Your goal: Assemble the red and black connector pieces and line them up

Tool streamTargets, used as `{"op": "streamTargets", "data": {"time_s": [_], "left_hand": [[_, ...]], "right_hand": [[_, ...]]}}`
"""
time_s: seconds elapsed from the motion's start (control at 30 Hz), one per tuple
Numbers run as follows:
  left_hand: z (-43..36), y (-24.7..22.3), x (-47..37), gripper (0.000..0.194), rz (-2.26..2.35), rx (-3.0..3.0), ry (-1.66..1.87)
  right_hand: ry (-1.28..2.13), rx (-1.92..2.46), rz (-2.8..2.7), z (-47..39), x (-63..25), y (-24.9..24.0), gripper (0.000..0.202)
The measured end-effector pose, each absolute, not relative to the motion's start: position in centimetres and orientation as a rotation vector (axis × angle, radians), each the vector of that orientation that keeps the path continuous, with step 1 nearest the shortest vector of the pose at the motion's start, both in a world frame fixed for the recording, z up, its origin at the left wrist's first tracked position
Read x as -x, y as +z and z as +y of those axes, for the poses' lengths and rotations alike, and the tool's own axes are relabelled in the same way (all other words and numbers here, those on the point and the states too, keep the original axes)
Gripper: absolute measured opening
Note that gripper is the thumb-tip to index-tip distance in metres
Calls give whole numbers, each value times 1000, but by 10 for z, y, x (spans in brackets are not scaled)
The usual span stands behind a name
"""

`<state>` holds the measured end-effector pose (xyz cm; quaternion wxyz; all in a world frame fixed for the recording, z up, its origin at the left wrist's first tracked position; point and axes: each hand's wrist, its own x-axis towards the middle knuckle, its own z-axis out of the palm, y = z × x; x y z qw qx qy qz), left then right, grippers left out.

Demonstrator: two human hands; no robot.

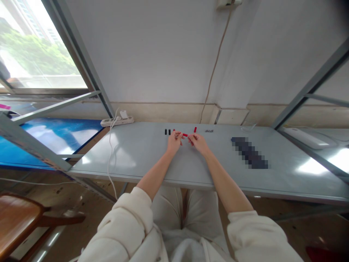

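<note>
Over the grey tabletop, my left hand point(175, 142) pinches one end of a small red cylinder point(185, 135). At its other end, the fingertips of my right hand point(198, 142) are closed; the piece lies level between the two hands. Beyond my right hand stands a second red cylinder point(195, 129). Two short black cylinders point(165, 131) stand side by side just left of my left hand. Another reddish piece point(173, 130) shows behind the left fingers, mostly hidden. A little row of small dark metal-looking parts point(209, 131) lies to the right, too small to name.
A white power strip point(117, 120) with a cable sits at the table's back left. On the right lies a blurred-out dark object point(249, 153). Metal frame posts point(313, 82) rise at both sides. A wooden chair point(21, 222) stands at lower left.
</note>
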<state>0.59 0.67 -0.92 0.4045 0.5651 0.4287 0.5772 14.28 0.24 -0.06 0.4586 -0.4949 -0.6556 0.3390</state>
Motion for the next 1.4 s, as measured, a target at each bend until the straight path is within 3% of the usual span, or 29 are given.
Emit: {"op": "streamTargets", "data": {"time_s": [0.23,0.47,0.6,1.03,1.4], "left_hand": [[6,-5,-2,25,1155,-1277,1630],[7,-9,-5,26,1067,-1332,1399],[7,-9,-5,29,1029,-1311,1383],[6,-8,-5,23,1040,-1248,1293],[3,-15,-6,18,1462,-1914,1194]], "right_hand": [[674,1253,-1624,7,-148,-5,25],[575,1193,-1628,5,-138,-8,26],[655,1133,-1745,4,-133,-12,22],[435,1255,-1981,-2,-134,-10,13],[214,1787,-1888,42,-180,1,9]]}}
